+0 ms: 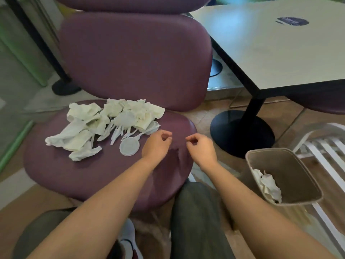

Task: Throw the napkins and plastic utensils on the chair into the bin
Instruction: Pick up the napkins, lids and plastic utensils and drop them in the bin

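Crumpled napkins (267,185) inside the brown bin (306,171) beside the chair (74,172)

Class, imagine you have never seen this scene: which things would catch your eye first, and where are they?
The heap of crumpled white napkins and plastic utensils stands out on the purple chair seat. Two hands, left hand and right hand, hover over the seat's right part, fingers loosely curled and holding nothing. At lower right on the floor stands a tan bin with crumpled paper already inside.
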The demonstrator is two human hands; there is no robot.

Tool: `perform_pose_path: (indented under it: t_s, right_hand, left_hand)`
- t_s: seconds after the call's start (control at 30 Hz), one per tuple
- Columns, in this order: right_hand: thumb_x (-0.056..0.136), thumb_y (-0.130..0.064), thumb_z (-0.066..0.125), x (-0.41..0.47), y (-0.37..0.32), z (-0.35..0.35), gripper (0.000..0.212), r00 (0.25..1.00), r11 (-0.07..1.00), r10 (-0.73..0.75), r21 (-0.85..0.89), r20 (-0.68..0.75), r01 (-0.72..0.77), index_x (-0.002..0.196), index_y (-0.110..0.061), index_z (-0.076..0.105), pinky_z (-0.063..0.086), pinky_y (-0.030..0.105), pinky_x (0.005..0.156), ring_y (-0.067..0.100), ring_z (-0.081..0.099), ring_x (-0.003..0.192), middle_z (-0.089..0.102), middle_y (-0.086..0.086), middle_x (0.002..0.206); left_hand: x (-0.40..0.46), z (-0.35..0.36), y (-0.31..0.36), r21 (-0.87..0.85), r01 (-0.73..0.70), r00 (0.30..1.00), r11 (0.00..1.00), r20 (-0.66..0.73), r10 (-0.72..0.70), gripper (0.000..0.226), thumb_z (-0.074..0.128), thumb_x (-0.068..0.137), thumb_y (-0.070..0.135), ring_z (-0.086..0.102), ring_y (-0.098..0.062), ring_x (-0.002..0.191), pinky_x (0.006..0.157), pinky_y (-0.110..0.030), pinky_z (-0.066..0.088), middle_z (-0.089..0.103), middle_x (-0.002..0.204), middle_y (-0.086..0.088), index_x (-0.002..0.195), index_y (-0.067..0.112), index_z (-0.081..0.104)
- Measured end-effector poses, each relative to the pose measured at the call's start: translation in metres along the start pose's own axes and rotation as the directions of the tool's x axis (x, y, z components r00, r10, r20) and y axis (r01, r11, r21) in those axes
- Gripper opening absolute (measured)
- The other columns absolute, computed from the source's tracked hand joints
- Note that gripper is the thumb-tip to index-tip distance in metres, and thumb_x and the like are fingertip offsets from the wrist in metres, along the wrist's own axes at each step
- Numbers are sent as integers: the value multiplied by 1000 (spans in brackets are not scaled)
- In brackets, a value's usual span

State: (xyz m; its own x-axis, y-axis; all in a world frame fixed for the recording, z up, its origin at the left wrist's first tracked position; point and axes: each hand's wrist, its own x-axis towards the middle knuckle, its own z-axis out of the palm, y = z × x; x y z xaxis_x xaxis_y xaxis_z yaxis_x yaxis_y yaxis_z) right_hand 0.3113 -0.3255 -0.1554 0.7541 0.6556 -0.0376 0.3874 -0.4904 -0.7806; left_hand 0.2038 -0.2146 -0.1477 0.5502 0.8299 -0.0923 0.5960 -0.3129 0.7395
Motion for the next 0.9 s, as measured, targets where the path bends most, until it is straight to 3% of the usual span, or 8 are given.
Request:
perform_pose_path:
  t_s: [0.17, 0.3, 0.43, 0.6, 0.73, 0.9]
  right_hand:
    - [87, -20, 58, 11, -29, 42, 20, 994, 993, -66, -90, 86, 74, 101, -24, 72, 48, 40, 95, 26, 57, 106, 65, 2, 111]
    - [91, -25, 55, 21, -44, 68, 23, 986, 976, -97, -183, 132, 120, 107, -25, 72, 45, 36, 93, 23, 49, 113, 63, 0, 113]
    - [93, -25, 53, 35, -52, 87, 25, 974, 945, -152, -264, 169, 194, 113, -23, 69, 44, 37, 95, 25, 45, 113, 62, 3, 115]
    - [93, -26, 50, 51, -66, 116, 31, 923, 859, -249, -373, 294, 351, 118, -36, 66, 39, 37, 96, 26, 41, 114, 56, 2, 120]
    - [97, -29, 46, 59, -75, 141, 38, 870, 744, -312, -470, 383, 474, 131, -40, 56, 31, 40, 102, 31, 32, 128, 45, 7, 131]
    - [97, -23, 45, 64, -77, 155, 37, 833, 561, -336, -617, 439, 552, 132, -30, 54, 31, 39, 101, 32, 34, 124, 41, 9, 129]
  left_hand:
    - [9, -38, -54, 72, 117, 991, 991, -72, -112, 19, 62, 90, 22, 63, -17, 102, 88, -30, 48, 70, 109, 3, 107, 25, 69]
    - [15, -54, -84, 238, 234, 967, 943, -152, -202, 32, 61, 89, 30, 38, -26, 129, 99, -40, 40, 48, 133, -5, 120, 28, 62]
    - [19, -61, -103, 243, 323, 940, 915, -191, -281, 58, 70, 83, 35, 27, -30, 135, 104, -44, 36, 36, 142, -10, 135, 24, 47]
    - [23, -65, -122, 233, 310, 942, 922, -204, -265, 74, 76, 77, 43, 33, -29, 132, 102, -43, 36, 44, 138, -7, 139, 22, 40]
    - [24, -70, -129, 113, 315, 936, 942, -201, -289, 76, 81, 71, 38, 40, -27, 129, 102, -41, 39, 40, 135, -6, 136, 23, 43]
    - [24, -77, -135, 14, 319, 940, 947, -133, -315, 64, 79, 74, 36, 56, -21, 99, 90, -33, 45, 34, 127, -1, 130, 26, 48]
